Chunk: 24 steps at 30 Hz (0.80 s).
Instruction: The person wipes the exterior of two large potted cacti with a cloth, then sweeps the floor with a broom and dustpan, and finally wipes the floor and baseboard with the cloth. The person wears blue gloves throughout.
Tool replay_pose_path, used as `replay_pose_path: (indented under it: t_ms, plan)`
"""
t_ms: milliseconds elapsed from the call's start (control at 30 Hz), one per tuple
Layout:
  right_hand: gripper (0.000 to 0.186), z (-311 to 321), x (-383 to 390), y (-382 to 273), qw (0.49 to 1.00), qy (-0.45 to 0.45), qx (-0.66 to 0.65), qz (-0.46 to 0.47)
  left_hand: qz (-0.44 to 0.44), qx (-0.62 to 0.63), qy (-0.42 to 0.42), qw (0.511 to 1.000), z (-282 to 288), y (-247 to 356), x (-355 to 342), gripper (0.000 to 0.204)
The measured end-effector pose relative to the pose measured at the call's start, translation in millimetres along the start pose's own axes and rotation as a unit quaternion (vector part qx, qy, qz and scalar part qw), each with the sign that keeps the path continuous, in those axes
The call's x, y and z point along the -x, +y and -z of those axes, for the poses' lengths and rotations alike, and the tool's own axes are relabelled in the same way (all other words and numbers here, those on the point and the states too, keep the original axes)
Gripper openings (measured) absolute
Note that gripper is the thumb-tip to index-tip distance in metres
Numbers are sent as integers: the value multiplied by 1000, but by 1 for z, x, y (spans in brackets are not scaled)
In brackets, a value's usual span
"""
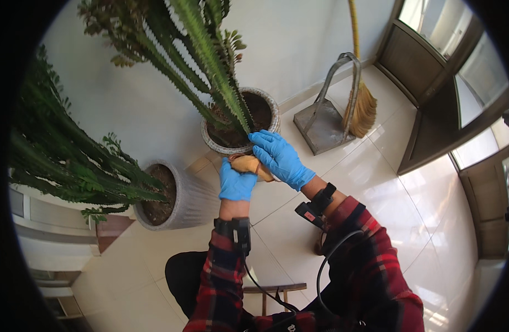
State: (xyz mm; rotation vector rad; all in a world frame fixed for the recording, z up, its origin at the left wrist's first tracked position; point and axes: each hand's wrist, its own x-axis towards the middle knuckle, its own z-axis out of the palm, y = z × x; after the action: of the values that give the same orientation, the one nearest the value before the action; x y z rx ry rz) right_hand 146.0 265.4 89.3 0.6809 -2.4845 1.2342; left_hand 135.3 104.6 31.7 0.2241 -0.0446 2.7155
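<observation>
My left hand [236, 182], in a blue glove, is closed around a bunched tan-yellow cloth [246, 165]. My right hand [279, 157], also gloved, lies just above and right of the cloth, fingers stretched toward the base of a tall, spiny cactus [232, 91]; whether its fingertips touch the stem or pot I cannot tell. The cactus stands in a round, speckled grey pot [271, 113] with dark soil, directly beyond both hands. The hands partly hide the pot's near side.
A second large cactus [72, 155] in a ribbed grey pot [191, 196] stands left. A long-handled dustpan [320, 127] and straw broom [360, 108] are by the wall at right. Dark-framed glass doors [431, 72] line the right. A low wooden stool [287, 288] is below me.
</observation>
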Motion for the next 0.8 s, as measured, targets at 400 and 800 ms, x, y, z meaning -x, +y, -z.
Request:
replay_pose_path:
  t_ms: [400,800]
  plan:
    - [59,17,47,-61,880,-78,-430,-185,97,-316,228,916,-103,-36,45,62]
    - [43,27,-9,110,833,230,-436,-249,-160,-690,378,596,-55,58,11,63]
